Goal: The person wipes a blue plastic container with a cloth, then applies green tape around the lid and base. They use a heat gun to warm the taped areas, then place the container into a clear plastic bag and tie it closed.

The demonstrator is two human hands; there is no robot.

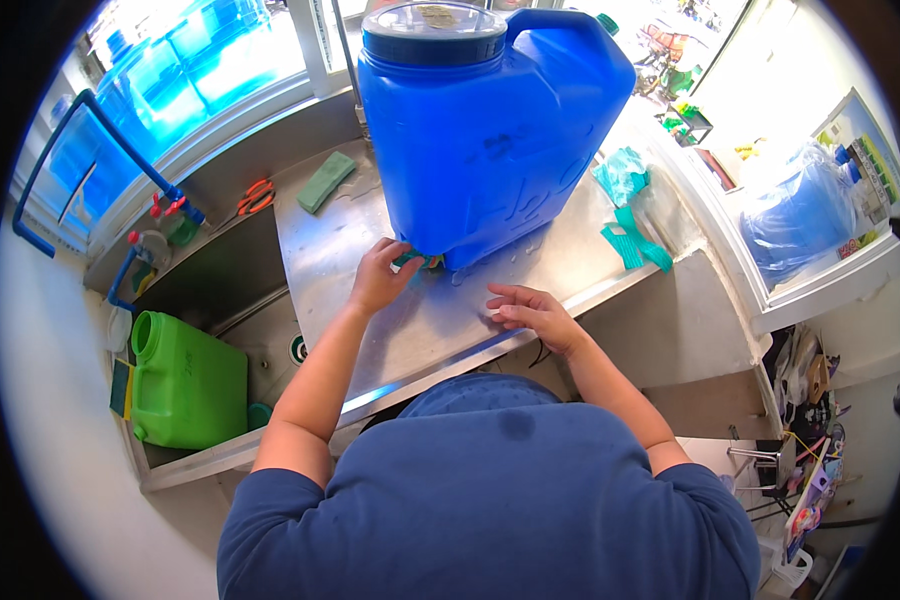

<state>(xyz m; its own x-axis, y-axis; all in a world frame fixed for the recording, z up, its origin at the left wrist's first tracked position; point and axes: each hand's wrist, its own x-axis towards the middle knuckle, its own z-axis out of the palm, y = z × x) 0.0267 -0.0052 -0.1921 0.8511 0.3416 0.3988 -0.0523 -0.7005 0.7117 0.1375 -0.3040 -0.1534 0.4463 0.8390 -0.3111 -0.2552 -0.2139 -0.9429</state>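
A tall blue water jug (470,150) with a handle and a dark round lid stands on the steel counter (340,270). At its lower front corner my left hand (378,278) has its fingers closed round a small teal-green piece (410,259), mostly hidden by the fingers; I cannot tell whether it is a spigot or something else. My right hand (532,315) hovers above the counter in front of the jug, touching nothing around it. Its fingers are bent together, with a tiny whitish thing at the tips that is too small to name.
Left in the sink stands a green jug (195,385). A green sponge block (326,182) and orange-handled pliers (256,197) lie behind. Teal gloves (632,236) rest at the counter's right edge. A blue pipe (130,140) rises at left; a plastic-wrapped blue bottle (798,220) stands right.
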